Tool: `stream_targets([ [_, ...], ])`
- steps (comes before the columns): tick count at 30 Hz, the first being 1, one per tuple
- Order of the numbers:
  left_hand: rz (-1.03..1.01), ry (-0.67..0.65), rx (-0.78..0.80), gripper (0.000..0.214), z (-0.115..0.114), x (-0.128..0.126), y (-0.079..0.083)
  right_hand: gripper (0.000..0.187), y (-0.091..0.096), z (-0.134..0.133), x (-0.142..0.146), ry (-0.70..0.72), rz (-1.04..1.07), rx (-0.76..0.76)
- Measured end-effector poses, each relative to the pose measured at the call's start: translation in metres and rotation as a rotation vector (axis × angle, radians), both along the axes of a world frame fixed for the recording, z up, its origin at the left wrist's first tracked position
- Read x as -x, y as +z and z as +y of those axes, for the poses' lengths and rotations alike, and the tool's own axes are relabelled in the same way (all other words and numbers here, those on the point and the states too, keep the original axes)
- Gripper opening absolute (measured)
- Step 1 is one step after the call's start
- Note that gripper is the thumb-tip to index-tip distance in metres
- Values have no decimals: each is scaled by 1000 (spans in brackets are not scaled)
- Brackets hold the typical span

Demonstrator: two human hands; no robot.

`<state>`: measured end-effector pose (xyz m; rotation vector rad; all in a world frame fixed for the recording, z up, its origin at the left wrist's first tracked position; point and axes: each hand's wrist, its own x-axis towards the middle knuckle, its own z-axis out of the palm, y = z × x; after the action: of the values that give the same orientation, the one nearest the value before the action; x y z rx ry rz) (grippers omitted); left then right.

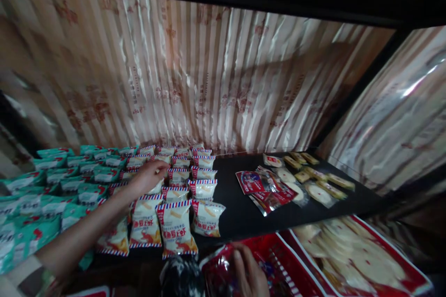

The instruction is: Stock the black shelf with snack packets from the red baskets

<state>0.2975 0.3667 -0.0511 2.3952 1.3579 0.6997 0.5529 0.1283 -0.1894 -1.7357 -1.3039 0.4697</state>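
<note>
My left hand (149,177) reaches across rows of cream snack bags (177,229) with red and blue striped edges. Its fingers are bent and closed over one bag in the middle rows; the fingertips are partly hidden. At the bottom, my right hand (250,273) is over a red tray (282,236) of glossy dark red packets (219,267). Its fingers curl down around one of these packets, which the hand partly covers. Beyond, a few red packets (266,190) lie in a loose pile on the black shelf (230,181).
Teal bags (83,171) fill the left of the shelf. Round pale wrapped snacks (319,194) and golden packets (340,182) lie at the right. A second red tray (418,278) holds pale round snacks. Printed plastic sheeting (209,79) lines the back; a dark beam runs overhead.
</note>
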Motion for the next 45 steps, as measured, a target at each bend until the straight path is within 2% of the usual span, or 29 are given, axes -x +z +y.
stream_targets([
  [3,227,8,-18,28,28,-15,6,43,10,17,-32,-127,108,8],
  [6,353,-2,14,27,53,-33,4,48,27,47,-55,-115,162,-12],
  [9,416,-25,44,22,75,-50,-3,46,53,84,-69,-5,75,-67],
  [12,461,-43,49,20,95,-63,-10,37,87,124,-73,106,-118,-121],
  [15,491,-57,47,20,113,-70,-14,32,116,167,-67,248,-204,-140],
  [18,520,-77,49,20,131,-74,-15,29,131,214,-54,397,-249,-128],
  [24,570,-71,61,18,165,-87,-28,22,133,294,-25,582,-577,-58],
  [27,599,-49,92,22,179,-95,-36,25,132,320,-14,586,-603,44],
  [31,619,-35,137,33,196,-102,-43,29,129,343,-6,554,-630,146],
  [37,612,-60,215,33,214,-110,-49,30,122,365,1,672,-722,156],
  [40,608,-73,233,34,217,-116,-52,30,123,376,-2,668,-760,144],
  [45,620,-57,211,34,215,-121,-52,46,119,398,-14,657,-835,206],
])
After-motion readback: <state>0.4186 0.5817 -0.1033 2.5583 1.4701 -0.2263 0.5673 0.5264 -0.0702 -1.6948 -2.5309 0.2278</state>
